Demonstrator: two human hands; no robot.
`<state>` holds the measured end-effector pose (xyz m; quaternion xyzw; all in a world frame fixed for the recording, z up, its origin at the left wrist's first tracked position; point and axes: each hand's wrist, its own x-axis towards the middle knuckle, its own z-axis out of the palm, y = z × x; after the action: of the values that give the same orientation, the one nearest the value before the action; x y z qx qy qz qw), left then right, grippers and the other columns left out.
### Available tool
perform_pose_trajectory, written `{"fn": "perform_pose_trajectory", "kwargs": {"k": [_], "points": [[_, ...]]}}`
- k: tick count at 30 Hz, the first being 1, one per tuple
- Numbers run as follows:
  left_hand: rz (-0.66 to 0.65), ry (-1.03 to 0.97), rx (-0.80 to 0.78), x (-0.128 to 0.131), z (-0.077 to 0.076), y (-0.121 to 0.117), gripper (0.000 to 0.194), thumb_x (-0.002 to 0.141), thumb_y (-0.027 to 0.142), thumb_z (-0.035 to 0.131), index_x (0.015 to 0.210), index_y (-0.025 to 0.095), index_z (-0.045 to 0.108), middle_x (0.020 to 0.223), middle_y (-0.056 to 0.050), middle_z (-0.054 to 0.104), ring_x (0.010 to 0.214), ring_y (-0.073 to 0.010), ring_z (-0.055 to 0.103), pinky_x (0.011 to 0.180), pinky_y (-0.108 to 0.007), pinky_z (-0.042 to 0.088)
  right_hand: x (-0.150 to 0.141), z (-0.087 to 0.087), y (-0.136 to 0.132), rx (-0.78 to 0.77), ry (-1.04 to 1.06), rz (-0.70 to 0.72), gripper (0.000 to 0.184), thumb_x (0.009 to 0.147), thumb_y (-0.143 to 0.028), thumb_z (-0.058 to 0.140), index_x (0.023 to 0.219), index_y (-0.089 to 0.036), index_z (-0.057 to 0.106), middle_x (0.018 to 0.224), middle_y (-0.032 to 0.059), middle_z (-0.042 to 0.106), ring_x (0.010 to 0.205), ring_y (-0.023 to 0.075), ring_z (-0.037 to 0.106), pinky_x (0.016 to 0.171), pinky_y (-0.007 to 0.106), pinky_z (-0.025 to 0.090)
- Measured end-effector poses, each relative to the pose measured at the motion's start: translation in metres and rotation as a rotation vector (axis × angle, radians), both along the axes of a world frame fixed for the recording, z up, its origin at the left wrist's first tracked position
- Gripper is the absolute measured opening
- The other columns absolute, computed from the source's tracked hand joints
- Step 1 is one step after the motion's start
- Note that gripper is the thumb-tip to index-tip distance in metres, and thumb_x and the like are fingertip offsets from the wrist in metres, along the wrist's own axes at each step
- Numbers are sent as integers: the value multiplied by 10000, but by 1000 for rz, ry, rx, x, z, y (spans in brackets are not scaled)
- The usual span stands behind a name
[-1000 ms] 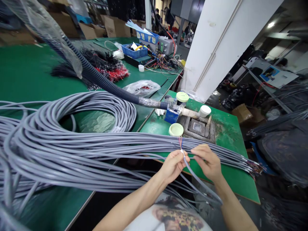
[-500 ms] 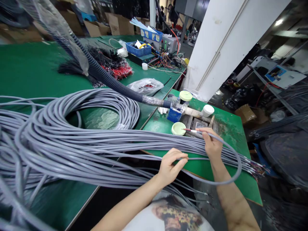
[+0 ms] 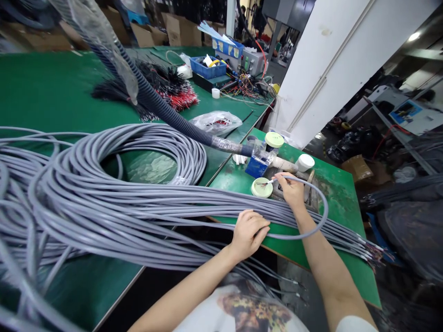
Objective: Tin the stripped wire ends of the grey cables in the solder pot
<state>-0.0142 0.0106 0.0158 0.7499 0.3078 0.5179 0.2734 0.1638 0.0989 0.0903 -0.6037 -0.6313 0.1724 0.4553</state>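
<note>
A grey cable (image 3: 326, 210) is pinched near its white-banded end in the right hand (image 3: 289, 186), the grip narrow; its fanned bare wires (image 3: 263, 185) are held within the outline of a pale green dish (image 3: 262, 194), though contact cannot be told; the dish is set just left of the right hand, the nearer of the two, and the cable's end is pointed leftward at it, its long axis nearly level across the view; behind the grip, the cable is bent rightward in a wide loop and led back to the left hand (image 3: 248, 230), its fingers closed over the same length; between the left hand and the dish, a bundle of grey cables (image 3: 207, 198) is stretched across the counter (image 3: 341, 184); beyond the dish are seen a blue box (image 3: 256, 168), a corrugated hose (image 3: 166, 110) and a white-topped tub (image 3: 305, 162).
</note>
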Motion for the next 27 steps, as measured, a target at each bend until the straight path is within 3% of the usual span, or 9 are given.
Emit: {"fn": "perform_pose_trajectory", "kwargs": {"k": [13, 17, 23, 27], "points": [[-20, 98, 15, 2, -3, -1, 190, 841, 194, 576, 992, 254, 673, 871, -28, 742, 911, -200, 631, 1043, -434, 272, 0, -8, 12, -46, -99, 12, 298, 875, -402, 512, 856, -178, 707, 827, 47, 727, 767, 183, 629, 696, 279, 466], [-31, 73, 10, 2, -3, -1, 203, 829, 176, 586, 994, 256, 673, 874, -22, 742, 919, -199, 629, 1048, -433, 258, 2, 2, 8, -4, -84, -14, 283, 874, -397, 533, 854, -177, 710, 824, 44, 729, 746, 177, 627, 696, 279, 467], [-22, 48, -11, 2, 3, 2, 199, 820, 170, 595, 981, 255, 676, 876, -22, 741, 931, -206, 621, 1065, -456, 242, 36, 29, -10, 123, -94, -135, 256, 879, -392, 544, 891, -189, 701, 819, 39, 737, 789, 196, 658, 763, 311, 488], [-1, 30, 31, 6, 7, 6, 184, 813, 159, 607, 965, 241, 668, 864, -16, 740, 936, -201, 620, 1068, -462, 250, 69, 31, -20, 146, -158, -249, 279, 885, -395, 530, 869, -178, 705, 799, 53, 738, 803, 212, 668, 791, 332, 492]]}}
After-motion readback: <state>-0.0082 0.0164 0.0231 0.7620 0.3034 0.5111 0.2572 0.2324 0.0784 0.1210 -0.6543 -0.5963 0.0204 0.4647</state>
